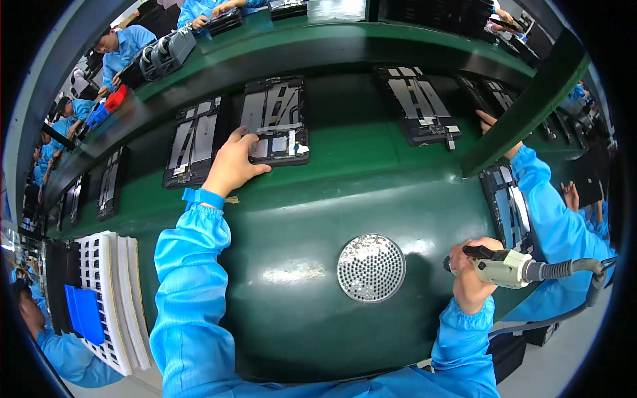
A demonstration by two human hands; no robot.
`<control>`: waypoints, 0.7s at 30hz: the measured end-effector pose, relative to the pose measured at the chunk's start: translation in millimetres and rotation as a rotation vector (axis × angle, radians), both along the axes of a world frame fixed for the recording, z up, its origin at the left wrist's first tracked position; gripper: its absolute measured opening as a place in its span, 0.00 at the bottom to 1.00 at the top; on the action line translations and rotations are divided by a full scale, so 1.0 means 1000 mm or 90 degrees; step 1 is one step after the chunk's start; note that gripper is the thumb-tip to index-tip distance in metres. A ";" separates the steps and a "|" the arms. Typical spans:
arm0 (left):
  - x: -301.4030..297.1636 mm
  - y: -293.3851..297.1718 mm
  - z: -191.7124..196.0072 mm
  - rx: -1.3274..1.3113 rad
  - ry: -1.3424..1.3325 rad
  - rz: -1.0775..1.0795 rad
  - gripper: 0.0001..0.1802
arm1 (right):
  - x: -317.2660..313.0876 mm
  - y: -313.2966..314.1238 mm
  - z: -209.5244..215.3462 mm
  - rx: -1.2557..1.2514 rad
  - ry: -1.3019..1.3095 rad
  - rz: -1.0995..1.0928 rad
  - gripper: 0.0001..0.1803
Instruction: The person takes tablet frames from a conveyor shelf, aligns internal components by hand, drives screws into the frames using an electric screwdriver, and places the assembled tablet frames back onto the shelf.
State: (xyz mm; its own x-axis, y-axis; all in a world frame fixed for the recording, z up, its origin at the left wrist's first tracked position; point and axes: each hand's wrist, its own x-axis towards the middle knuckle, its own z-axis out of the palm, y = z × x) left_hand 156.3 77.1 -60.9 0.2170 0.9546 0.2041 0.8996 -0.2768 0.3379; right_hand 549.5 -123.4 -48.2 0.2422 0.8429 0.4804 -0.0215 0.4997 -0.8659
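Observation:
My left hand [232, 160] grips the near left corner of an opened tablet [269, 113], its thumb at the near edge and fingers over the exposed inside. The tablet is a black frame with grey battery cells and dark ribbon cables. Another opened tablet [192, 142] lies just left of it. At the right, my right hand [472, 268] is wrapped round a pale green electric screwdriver [504, 268], whose dark tip points left and whose cable runs off to the right. Between my hands, on the green bench, sits a round metal plate [371, 268] full of small holes.
A raised green strip [352, 146] carries another opened tablet [418, 109] and more at the left. A green post [531, 109] rises at the right. White trays [123, 292] with a blue piece stand at left. A co-worker's arm [551, 199] reaches in beside a tablet [507, 205].

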 end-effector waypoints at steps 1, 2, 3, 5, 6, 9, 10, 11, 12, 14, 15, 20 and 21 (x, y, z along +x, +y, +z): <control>-0.001 -0.002 0.000 0.002 0.003 0.001 0.37 | 0.000 0.000 0.001 -0.001 0.003 0.006 0.19; -0.003 -0.005 0.001 0.032 -0.006 0.015 0.36 | 0.000 -0.001 0.001 -0.001 0.005 0.012 0.19; -0.005 -0.008 0.003 0.062 -0.015 0.029 0.36 | 0.000 -0.002 0.000 0.008 0.010 0.013 0.20; -0.004 -0.015 0.004 0.121 -0.014 0.061 0.30 | 0.003 -0.003 -0.004 0.012 -0.006 0.019 0.20; 0.000 -0.023 0.003 0.124 -0.013 0.061 0.30 | 0.005 -0.003 -0.003 0.015 -0.023 0.025 0.20; 0.041 -0.050 0.014 0.179 -0.070 -0.096 0.15 | 0.005 -0.006 -0.001 -0.017 -0.011 0.034 0.20; 0.061 -0.054 0.009 0.149 -0.075 -0.150 0.13 | 0.007 -0.008 -0.003 -0.017 -0.014 0.027 0.20; 0.080 -0.057 0.007 0.116 -0.064 -0.194 0.13 | 0.011 -0.008 -0.007 -0.046 -0.065 -0.029 0.19; 0.098 -0.060 0.005 0.057 -0.075 -0.201 0.12 | 0.015 -0.009 -0.009 -0.074 -0.116 -0.088 0.19; 0.126 -0.057 0.002 0.073 -0.085 -0.232 0.14 | 0.010 -0.006 0.000 -0.122 -0.095 -0.080 0.21; 0.139 -0.052 0.002 0.079 -0.086 -0.237 0.14 | 0.007 -0.003 0.005 -0.115 -0.086 -0.084 0.21; 0.228 -0.002 -0.010 0.105 -0.105 -0.256 0.27 | 0.004 0.000 0.020 -0.147 -0.042 -0.053 0.23; 0.244 0.010 -0.010 0.111 -0.112 -0.262 0.27 | 0.003 0.000 0.022 -0.139 -0.041 -0.046 0.23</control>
